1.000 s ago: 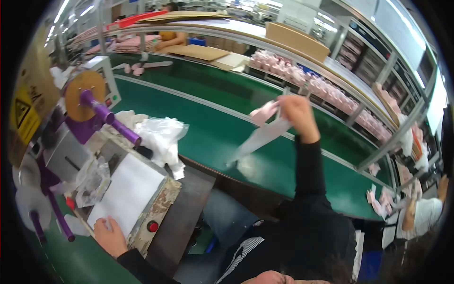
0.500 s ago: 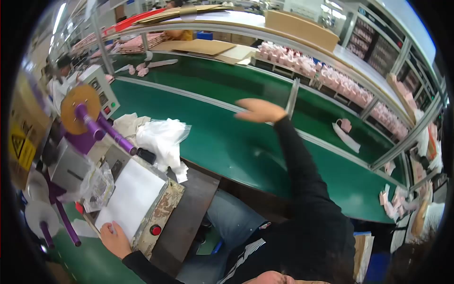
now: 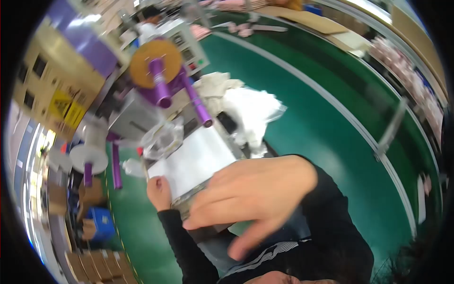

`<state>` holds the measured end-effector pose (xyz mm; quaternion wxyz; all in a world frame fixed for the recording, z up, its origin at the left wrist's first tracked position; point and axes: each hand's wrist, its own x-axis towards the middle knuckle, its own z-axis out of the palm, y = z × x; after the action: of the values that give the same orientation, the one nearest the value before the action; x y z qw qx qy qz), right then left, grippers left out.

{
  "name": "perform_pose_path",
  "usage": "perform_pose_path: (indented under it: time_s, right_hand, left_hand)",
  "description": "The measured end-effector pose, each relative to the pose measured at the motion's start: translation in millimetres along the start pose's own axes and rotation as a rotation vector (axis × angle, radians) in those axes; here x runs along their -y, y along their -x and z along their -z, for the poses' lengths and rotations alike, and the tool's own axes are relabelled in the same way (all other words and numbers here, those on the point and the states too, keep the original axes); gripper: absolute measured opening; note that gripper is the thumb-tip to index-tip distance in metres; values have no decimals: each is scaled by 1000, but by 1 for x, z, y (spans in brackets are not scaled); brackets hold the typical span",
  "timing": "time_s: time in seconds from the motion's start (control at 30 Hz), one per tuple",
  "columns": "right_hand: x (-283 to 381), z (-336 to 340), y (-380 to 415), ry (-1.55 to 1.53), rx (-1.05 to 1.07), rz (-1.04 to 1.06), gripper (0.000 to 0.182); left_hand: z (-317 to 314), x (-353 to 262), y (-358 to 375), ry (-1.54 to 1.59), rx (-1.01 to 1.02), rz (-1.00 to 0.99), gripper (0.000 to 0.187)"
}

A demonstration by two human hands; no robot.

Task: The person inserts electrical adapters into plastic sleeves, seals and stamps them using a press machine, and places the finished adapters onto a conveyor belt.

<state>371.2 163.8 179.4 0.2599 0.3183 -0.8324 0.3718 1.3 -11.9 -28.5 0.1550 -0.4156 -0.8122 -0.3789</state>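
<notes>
My right hand is large and somewhat blurred in the middle of the view, fingers apart and pointing left, with nothing in it. It is held above the near edge of the machine and hides part of it. My left hand rests at the lower left corner of a white sheet on the machine bed, its fingers curled; whether they hold the sheet cannot be made out. Beyond the sheet's left edge lies a clear plastic piece. White plastic bags are heaped behind it, beside a beige cloth.
A brown disc on a purple roller stands at the back left, near a control box. White spools are at the left. A green conveyor runs along the right, with a metal rail. Cardboard boxes stand lower left.
The view has swung left. My right hand has come back from over the conveyor to above the machine's near edge. My left hand stays at the sheet's corner.
</notes>
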Motion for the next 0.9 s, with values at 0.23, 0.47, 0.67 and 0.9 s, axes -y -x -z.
perform_pose_path:
  time_s: [0.23, 0.47, 0.67, 0.9]
  right_hand:
    - [4, 18, 1, -282, -62, 140, 42]
    - [4, 17, -1, -378, 70, 270, 45]
    - [5, 20, -5, -306, 167, 302, 37]
    - [12, 25, -11, -347, 83, 290, 34]
  left_hand:
    - [1, -18, 3, 62, -50, 77, 15]
    - [2, -15, 3, 61, -73, 39, 17]
    - [1, -14, 4, 27, -72, 19, 17]
    - [5, -19, 4, 24, -87, 24, 17]
